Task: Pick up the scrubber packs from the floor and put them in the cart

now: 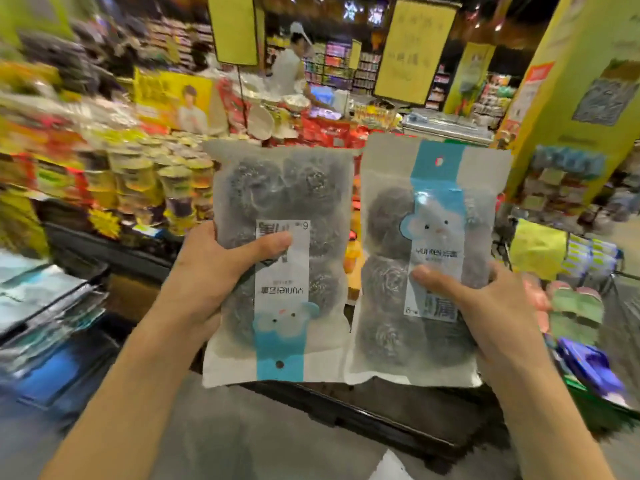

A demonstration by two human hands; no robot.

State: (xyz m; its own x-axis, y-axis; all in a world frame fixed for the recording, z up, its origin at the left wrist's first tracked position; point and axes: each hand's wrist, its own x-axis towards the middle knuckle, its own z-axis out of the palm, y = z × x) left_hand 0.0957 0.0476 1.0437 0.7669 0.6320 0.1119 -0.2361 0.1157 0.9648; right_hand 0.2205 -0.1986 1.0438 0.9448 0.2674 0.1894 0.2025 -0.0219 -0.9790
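We count two scrubber packs, a left pack [277,265] and a right pack [429,261], one in each of our two hands: the left hand [211,271] and the right hand [491,317]. Each pack carries one blue stripe and one cartoon face. Through the left pack's frosted film we can make out about six steel-wool balls, though the label covers some; in the right pack we can make out four, the rest being hidden by the label. One other person [287,67] stands at the back of the shop. Two yellow hanging signs [235,29] hang overhead. The jars [173,188] on the left shelf are too blurred for us to count.
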